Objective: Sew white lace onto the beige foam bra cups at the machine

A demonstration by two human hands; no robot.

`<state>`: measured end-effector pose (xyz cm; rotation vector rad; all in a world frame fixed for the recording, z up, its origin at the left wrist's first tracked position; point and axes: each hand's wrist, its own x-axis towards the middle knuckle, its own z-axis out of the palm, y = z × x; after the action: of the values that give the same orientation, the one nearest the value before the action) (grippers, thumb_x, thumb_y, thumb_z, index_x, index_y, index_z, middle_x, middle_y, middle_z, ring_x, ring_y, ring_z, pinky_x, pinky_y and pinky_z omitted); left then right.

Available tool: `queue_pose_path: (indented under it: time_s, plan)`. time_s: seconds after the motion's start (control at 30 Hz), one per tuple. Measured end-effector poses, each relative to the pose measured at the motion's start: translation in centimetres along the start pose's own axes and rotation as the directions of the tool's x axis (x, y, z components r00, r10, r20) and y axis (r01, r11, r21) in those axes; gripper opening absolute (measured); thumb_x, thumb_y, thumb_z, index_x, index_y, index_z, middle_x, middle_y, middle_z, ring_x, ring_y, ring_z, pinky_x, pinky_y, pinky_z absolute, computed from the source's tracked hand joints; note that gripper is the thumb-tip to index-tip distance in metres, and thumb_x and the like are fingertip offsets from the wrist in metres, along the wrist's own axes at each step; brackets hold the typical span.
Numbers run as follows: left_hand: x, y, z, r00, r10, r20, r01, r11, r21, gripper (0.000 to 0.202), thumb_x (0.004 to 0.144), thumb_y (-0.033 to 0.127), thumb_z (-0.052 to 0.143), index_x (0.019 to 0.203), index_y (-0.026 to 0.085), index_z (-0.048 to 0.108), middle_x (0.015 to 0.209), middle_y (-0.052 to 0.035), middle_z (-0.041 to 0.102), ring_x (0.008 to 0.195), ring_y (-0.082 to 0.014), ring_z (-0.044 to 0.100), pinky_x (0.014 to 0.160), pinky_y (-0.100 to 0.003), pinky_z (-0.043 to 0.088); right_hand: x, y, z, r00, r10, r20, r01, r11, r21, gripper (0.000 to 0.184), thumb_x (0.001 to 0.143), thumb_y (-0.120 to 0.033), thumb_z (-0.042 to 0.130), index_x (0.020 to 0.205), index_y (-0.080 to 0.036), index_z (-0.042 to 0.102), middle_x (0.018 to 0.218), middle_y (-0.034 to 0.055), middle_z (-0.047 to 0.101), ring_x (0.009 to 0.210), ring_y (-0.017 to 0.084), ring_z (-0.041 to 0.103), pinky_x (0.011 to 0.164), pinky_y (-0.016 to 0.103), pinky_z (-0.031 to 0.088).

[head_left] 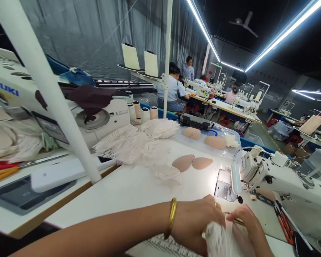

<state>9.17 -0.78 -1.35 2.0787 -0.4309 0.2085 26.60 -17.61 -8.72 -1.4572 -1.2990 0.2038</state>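
Note:
My left hand, with a gold bangle at the wrist, is closed on a bunch of white lace fabric at the table's front edge. Just right of it, my right hand has its thumb and fingers pinched around a thin, dark-and-gold tool, too small to name surely. Beige fabric shows beneath both hands. Beyond them is the lit needle plate of a white sewing machine. Two beige bra cups lie on the tabletop farther back.
White lace is heaped at the back left. Stacked beige cups sit in a clear plastic tray. Orange-handled scissors lie at the right, a white post stands left, and thread cones stand behind. Other people work farther off.

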Motion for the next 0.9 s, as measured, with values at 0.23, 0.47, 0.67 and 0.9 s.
queue_pose_path:
  time_s: [0.23, 0.47, 0.67, 0.9]
  plan:
    - [3.1, -4.8, -1.5, 0.976, 0.000, 0.220, -0.128, 0.813, 0.568, 0.019, 0.065, 0.001, 0.072, 0.065, 0.019, 0.066, 0.086, 0.0018, 0.075, 0.072, -0.0162, 0.063, 0.100, -0.049, 0.037, 4.9, 1.5, -2.2, 0.828, -0.361, 0.429, 0.551, 0.662, -0.508, 0.030, 0.100, -0.007, 0.043, 0.100, -0.023, 0.069, 0.100, 0.0056, 0.075, 0.092, 0.020, 0.061, 0.068, 0.028, 0.043]
    - [3.0, -4.7, -1.7, 0.983, -0.014, 0.181, -0.095, 0.811, 0.578, 0.023, 0.065, -0.001, 0.068, 0.071, 0.022, 0.070, 0.093, 0.0021, 0.073, 0.075, -0.0156, 0.062, 0.101, -0.045, 0.038, 3.9, 0.8, -3.1, 0.849, -0.279, 0.449, 0.493, 0.724, -0.483, 0.036, 0.090, 0.001, 0.045, 0.105, -0.023, 0.067, 0.102, 0.0037, 0.075, 0.093, 0.020, 0.062, 0.074, 0.028, 0.047]
    - [3.2, -5.1, -1.5, 0.988, 0.016, 0.151, -0.100, 0.818, 0.566, 0.022, 0.071, 0.004, 0.069, 0.076, 0.024, 0.073, 0.091, 0.0011, 0.074, 0.077, -0.0165, 0.062, 0.101, -0.045, 0.036, 3.8, 1.6, -3.3, 0.880, -0.203, 0.429, 0.438, 0.695, -0.571, 0.034, 0.093, -0.004, 0.043, 0.108, -0.024, 0.067, 0.094, 0.0037, 0.073, 0.096, 0.021, 0.062, 0.075, 0.027, 0.048]
    - [3.2, -5.6, -1.6, 0.992, 0.030, 0.124, -0.094, 0.828, 0.553, 0.017, 0.075, 0.008, 0.071, 0.078, 0.024, 0.074, 0.093, 0.0019, 0.074, 0.076, -0.0156, 0.063, 0.101, -0.044, 0.035, 3.8, 1.7, -3.3, 0.892, -0.182, 0.415, 0.413, 0.704, -0.578, 0.036, 0.092, -0.003, 0.044, 0.110, -0.025, 0.066, 0.103, 0.0028, 0.074, 0.100, 0.022, 0.064, 0.076, 0.027, 0.049]
